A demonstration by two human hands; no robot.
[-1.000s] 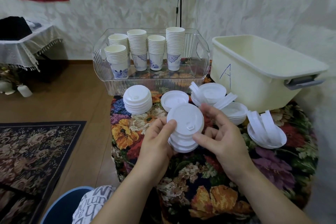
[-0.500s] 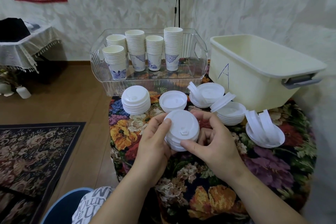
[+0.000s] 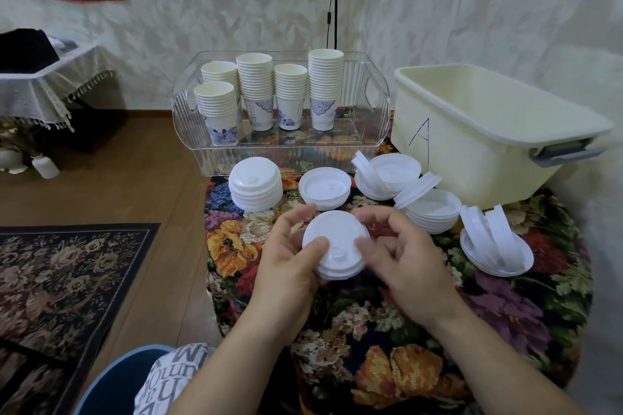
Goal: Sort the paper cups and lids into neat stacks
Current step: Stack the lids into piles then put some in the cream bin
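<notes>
Both hands hold a small stack of white lids (image 3: pixel 335 242) just above the floral tablecloth. My left hand (image 3: pixel 290 263) grips its left side with the thumb on top. My right hand (image 3: pixel 401 259) holds its right side, fingers blurred. A neat lid stack (image 3: pixel 255 187) stands behind to the left, beside an upturned lid pile (image 3: pixel 325 189). Untidy lid piles lie at the right (image 3: pixel 387 175), (image 3: pixel 428 209), (image 3: pixel 495 246). Several paper cup stacks (image 3: pixel 325 87) stand in the clear tray (image 3: pixel 377 111).
A cream bin (image 3: pixel 488 145) marked "A" stands at the back right. The round table's floral cloth (image 3: pixel 404 347) ends at the left above a wooden floor and a dark rug (image 3: pixel 60 280). A cloth-covered side table (image 3: pixel 43 84) stands far left.
The lid stack has come down and closer to me between both hands. The loose top lid now sits flush on the stack, and my right fingers are moving.
</notes>
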